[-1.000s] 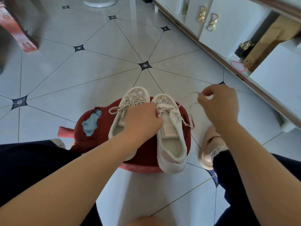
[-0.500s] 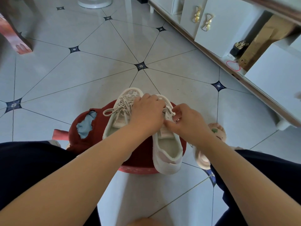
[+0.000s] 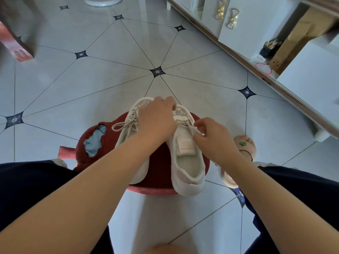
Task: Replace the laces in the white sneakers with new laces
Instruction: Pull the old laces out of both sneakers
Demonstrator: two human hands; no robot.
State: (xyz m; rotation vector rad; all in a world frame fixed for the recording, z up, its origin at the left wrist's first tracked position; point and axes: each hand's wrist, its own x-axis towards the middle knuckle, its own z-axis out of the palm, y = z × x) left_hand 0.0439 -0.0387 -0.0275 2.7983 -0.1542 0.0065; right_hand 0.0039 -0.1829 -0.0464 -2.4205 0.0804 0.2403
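On stool (image 3: pixel 160 163), left (image 3: pixel 156 121) holds sneaker (image 3: pixel 185 184), right (image 3: pixel 216 142) pinches lace (image 3: pixel 187 123)

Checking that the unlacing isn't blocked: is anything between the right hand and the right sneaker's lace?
Nothing visible. The right hand pinches the lace at the right sneaker eyelets. The left hand grips that sneaker nearer the toe, not between them.

I see dark navy trousers (image 3: pixel 27 189) on both legs, forearms (image 3: pixel 102 173) bare, pink slipper (image 3: pixel 245 143) with green patch on right foot.
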